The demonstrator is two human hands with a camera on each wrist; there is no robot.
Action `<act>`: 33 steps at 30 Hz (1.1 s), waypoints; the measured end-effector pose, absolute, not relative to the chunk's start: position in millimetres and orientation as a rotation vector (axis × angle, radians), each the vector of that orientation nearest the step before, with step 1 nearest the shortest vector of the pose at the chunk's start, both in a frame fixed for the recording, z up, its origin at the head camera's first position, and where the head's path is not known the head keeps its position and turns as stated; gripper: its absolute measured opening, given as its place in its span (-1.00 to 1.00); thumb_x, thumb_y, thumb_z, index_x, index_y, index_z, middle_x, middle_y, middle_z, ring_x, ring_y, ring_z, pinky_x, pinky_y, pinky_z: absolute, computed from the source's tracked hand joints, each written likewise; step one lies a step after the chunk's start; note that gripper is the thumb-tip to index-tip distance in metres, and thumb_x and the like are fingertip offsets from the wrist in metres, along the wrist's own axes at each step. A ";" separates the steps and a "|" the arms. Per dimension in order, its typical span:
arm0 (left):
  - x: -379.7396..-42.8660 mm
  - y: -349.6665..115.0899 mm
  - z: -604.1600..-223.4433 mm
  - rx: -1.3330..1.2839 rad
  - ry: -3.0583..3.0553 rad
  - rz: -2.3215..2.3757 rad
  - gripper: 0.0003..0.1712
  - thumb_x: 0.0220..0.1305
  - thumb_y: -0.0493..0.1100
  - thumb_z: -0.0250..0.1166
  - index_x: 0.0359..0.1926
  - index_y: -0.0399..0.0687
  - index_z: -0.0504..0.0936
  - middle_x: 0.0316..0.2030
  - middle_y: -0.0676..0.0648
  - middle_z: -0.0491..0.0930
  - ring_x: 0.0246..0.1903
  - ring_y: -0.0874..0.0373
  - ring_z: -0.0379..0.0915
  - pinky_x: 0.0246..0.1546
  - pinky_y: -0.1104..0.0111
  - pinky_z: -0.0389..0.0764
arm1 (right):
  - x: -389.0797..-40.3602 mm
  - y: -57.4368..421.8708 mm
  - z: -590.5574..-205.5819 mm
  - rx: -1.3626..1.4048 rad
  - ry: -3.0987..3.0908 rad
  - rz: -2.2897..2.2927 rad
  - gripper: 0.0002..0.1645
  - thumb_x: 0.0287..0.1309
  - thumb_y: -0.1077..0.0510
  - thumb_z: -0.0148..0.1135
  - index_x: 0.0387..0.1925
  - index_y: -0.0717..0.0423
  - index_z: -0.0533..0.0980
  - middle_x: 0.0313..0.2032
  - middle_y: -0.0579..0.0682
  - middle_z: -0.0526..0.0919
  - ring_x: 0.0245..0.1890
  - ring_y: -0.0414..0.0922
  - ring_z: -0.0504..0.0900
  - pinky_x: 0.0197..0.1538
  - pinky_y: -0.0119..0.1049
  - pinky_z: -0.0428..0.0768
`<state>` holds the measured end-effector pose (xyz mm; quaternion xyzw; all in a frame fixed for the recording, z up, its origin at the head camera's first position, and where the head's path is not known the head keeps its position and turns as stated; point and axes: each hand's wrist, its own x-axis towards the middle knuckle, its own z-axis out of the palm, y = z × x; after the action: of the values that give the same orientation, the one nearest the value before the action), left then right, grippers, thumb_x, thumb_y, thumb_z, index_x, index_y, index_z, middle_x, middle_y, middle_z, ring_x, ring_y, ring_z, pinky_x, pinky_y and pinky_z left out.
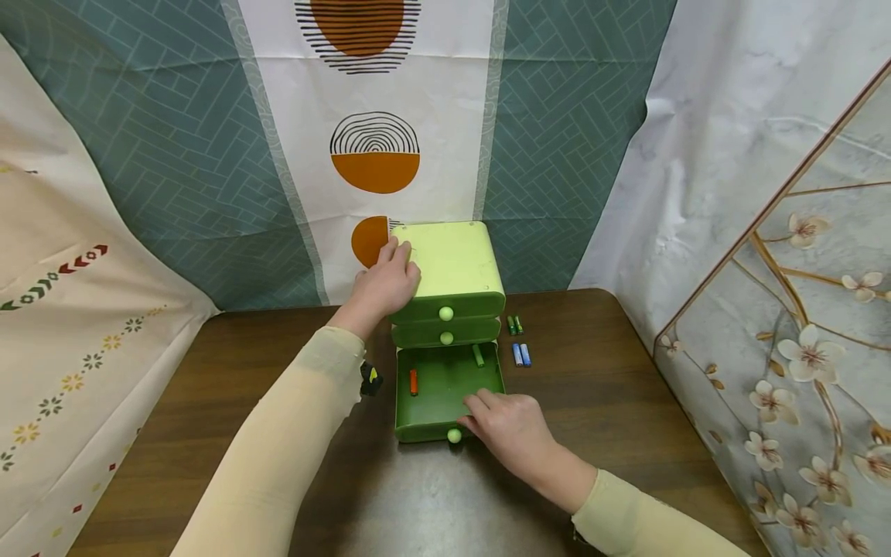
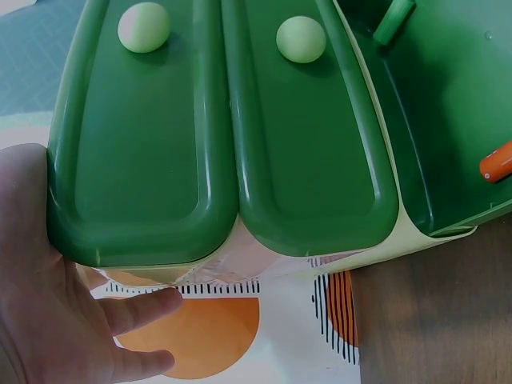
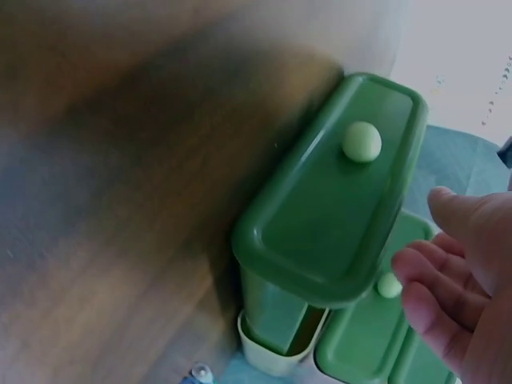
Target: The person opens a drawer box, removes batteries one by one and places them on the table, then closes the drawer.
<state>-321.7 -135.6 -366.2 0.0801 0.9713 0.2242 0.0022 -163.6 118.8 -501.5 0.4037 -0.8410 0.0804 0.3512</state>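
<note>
A small drawer cabinet with a pale yellow-green top [image 1: 455,259] and green drawers stands against the back cloth. My left hand [image 1: 383,286] rests on the top's left edge; the left wrist view shows its fingers [image 2: 144,310] extended beside the cabinet. The bottom drawer [image 1: 445,402] is pulled out. An orange battery [image 1: 414,383] lies in its left part and a green battery [image 1: 478,356] at the back right. Over the right of the drawer front hangs my right hand [image 1: 511,429], fingers loosely bent, apart from the round knob [image 3: 362,142] in the right wrist view.
Right of the cabinet, two green batteries [image 1: 515,325] and two blue-and-white batteries [image 1: 521,355] lie on the brown wooden table [image 1: 592,371]. The two upper drawers [image 1: 418,334] are closed. Patterned cloths [image 1: 578,155] hang behind and on both sides.
</note>
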 end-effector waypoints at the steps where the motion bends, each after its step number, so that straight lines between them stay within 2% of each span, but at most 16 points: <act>1: -321.8 -135.7 -366.3 0.250 3.047 0.702 -0.22 0.73 0.10 -0.36 0.83 0.06 -0.06 0.80 -0.09 -0.28 0.63 -0.29 0.16 0.54 -0.37 0.09 | -165.2 119.3 -500.3 1.035 -2.190 0.208 -0.57 0.04 -0.01 0.81 -0.24 0.08 0.70 -0.43 -0.16 0.66 -0.64 -0.28 0.61 -0.57 -0.35 0.61; 8: -323.4 -136.4 -368.2 0.253 3.039 0.691 -0.22 0.73 0.11 -0.38 0.83 0.08 -0.08 0.80 -0.07 -0.31 0.63 -0.29 0.15 0.54 -0.38 0.08 | -177.5 122.0 -494.9 0.979 -2.272 0.168 -0.52 0.06 0.01 0.81 -0.08 0.12 0.76 -0.22 -0.04 0.76 -0.55 -0.20 0.73 -0.55 -0.28 0.66; 13: -323.4 -135.9 -368.1 0.254 3.041 0.697 -0.22 0.73 0.12 -0.38 0.83 0.07 -0.07 0.80 -0.08 -0.30 0.64 -0.29 0.14 0.54 -0.38 0.09 | -186.5 121.8 -495.1 0.946 -2.319 0.142 -0.46 0.05 0.01 0.81 0.00 0.13 0.77 -0.13 -0.01 0.79 -0.36 -0.11 0.80 -0.46 -0.23 0.72; 16: -323.6 -135.8 -368.1 0.253 3.045 0.690 -0.22 0.72 0.12 -0.38 0.83 0.08 -0.07 0.80 -0.07 -0.29 0.64 -0.28 0.14 0.54 -0.37 0.10 | -191.2 121.1 -496.4 0.931 -2.345 0.132 -0.43 0.04 0.00 0.82 0.03 0.15 0.77 -0.09 0.01 0.81 -0.23 -0.06 0.81 -0.39 -0.20 0.76; 23: -325.0 -136.5 -369.2 0.248 3.046 0.682 -0.21 0.72 0.11 -0.39 0.83 0.08 -0.08 0.80 -0.08 -0.31 0.61 -0.31 0.19 0.53 -0.38 0.10 | -203.1 119.1 -500.6 0.902 -2.405 0.057 -0.39 0.08 -0.01 0.80 0.09 0.18 0.77 -0.03 0.05 0.81 -0.12 0.01 0.78 -0.32 -0.16 0.78; 33: -323.8 -136.9 -369.4 0.254 3.043 0.681 -0.21 0.73 0.12 -0.40 0.84 0.08 -0.10 0.80 -0.07 -0.33 0.62 -0.31 0.18 0.54 -0.36 0.12 | -221.8 114.5 -510.5 0.888 -2.448 -0.040 -0.40 0.09 -0.05 0.79 0.07 0.16 0.78 -0.10 0.04 0.81 -0.18 -0.01 0.76 -0.38 -0.19 0.75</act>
<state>-323.8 -136.9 -369.4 0.0811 0.9726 0.2177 0.0066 -221.8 114.5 -510.5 0.3287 -0.9063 -0.0147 0.2653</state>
